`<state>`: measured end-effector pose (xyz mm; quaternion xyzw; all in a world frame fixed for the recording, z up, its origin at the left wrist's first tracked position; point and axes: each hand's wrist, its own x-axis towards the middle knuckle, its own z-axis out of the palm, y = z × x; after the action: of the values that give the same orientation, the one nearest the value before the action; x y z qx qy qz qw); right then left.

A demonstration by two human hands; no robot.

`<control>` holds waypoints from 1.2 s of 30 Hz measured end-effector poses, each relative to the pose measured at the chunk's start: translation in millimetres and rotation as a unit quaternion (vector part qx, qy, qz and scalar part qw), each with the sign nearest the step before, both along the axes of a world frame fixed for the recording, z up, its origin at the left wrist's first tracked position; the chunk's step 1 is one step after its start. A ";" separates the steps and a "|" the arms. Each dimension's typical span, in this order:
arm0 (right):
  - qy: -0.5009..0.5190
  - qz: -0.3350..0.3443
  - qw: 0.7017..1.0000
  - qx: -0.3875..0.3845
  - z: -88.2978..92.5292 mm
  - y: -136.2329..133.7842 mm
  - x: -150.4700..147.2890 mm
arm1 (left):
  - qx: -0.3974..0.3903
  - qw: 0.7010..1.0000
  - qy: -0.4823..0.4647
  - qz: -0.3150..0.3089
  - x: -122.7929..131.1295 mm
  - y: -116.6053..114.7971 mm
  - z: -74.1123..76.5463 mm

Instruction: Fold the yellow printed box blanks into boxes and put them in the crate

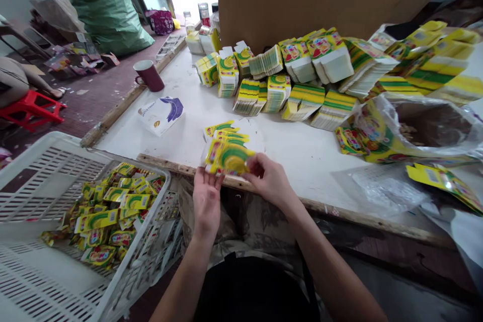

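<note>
The wooden edge strip (339, 210) runs along the near side of the white table (302, 151). Right above the strip, both hands grasp a yellow packet (230, 157). The left hand (206, 201) grips its lower left side from just below the strip, and the right hand (269, 178) pinches its right side just over the strip. The packet is flat and bright yellow, with a green arc and a red trim at its corners.

Just beyond the strip lies a small fan of similar packets (226, 133), with bare tabletop to its right. Far behind the strip, stacks of cartons (294, 95) line the back, and a clear plastic bag (415, 126) crowds the right. Left of the strip, a white crate (37, 161) holds finished packets, its rim close to the left forearm.
</note>
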<state>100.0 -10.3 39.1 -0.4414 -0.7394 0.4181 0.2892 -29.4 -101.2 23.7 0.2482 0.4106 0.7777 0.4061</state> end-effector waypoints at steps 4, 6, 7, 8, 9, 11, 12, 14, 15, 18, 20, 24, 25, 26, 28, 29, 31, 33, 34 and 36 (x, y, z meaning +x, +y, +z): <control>0.127 0.123 0.969 -0.175 15.0 -32.9 -2.8 | 0.028 0.998 -0.054 -0.015 13.4 5.3 22.9; 0.169 0.123 0.955 -0.211 18.9 -45.1 -5.7 | 0.032 0.996 -0.083 0.007 17.0 8.9 35.0; 0.182 0.114 0.954 -0.209 19.9 -50.0 -7.3 | 0.032 0.994 -0.100 0.027 17.7 10.7 39.6; 0.192 0.106 0.954 -0.203 20.2 -54.2 -8.9 | 0.029 0.992 -0.114 0.052 17.5 12.3 42.6; 0.204 0.099 0.954 -0.196 19.9 -57.4 -10.3 | 0.021 0.989 -0.121 0.079 16.8 13.5 43.8; 0.228 0.087 0.951 -0.191 17.6 -60.7 -12.2 | -0.008 0.988 -0.102 0.112 13.9 14.1 40.9; 0.236 0.075 0.950 -0.190 15.9 -60.5 -12.2 | -0.024 0.990 -0.080 0.110 12.1 13.5 37.2; 0.235 0.045 0.955 -0.173 12.6 -56.9 -9.7 | -0.052 0.995 -0.039 0.073 8.6 10.7 27.1; 0.226 0.032 0.960 -0.162 11.2 -53.9 -7.4 | -0.063 0.997 -0.017 0.052 7.0 8.7 21.5; 0.193 0.013 0.971 -0.138 8.6 -43.7 1.1 | -0.099 0.992 0.059 0.046 1.7 2.9 6.7; 0.179 0.009 0.975 -0.128 8.1 -37.4 6.5 | -0.134 0.983 0.109 0.059 -3.9 -0.1 2.2; 0.126 -0.030 0.990 0.057 11.5 -24.9 16.8 | -0.117 0.978 0.165 0.056 -24.9 -5.2 14.9; 0.093 -0.040 0.986 0.134 13.2 -22.0 19.3 | -0.093 0.975 0.194 0.051 -31.0 -6.7 22.1; 0.056 -0.037 0.976 0.207 15.1 -19.8 21.4 | -0.073 0.967 0.239 0.041 -36.4 -8.1 30.0; 0.002 0.013 0.948 0.317 18.9 -17.6 23.6 | -0.087 0.925 0.370 0.000 -42.7 -10.0 44.2; -0.011 0.054 0.935 0.350 20.4 -17.8 23.8 | -0.119 0.893 0.434 -0.032 -43.2 -10.2 49.1; -0.017 0.108 0.925 0.364 22.2 -20.0 23.0 | -0.179 0.829 0.516 -0.122 -39.3 -8.8 52.3; 0.000 0.072 0.943 0.324 21.4 -23.4 21.7 | -0.211 0.798 0.535 -0.182 -31.7 -6.3 47.3; 0.019 0.035 0.959 0.280 20.0 -25.4 21.1 | -0.216 0.796 0.536 -0.184 -27.5 -5.3 42.9; 0.084 -0.014 0.984 0.158 16.4 -29.9 18.9 | -0.214 0.801 0.543 -0.135 -19.7 -5.0 32.9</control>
<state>118.8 -40.3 55.5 -0.3635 -0.7629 0.3276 0.4226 -49.2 -106.2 56.5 0.5889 0.6826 0.3457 0.2604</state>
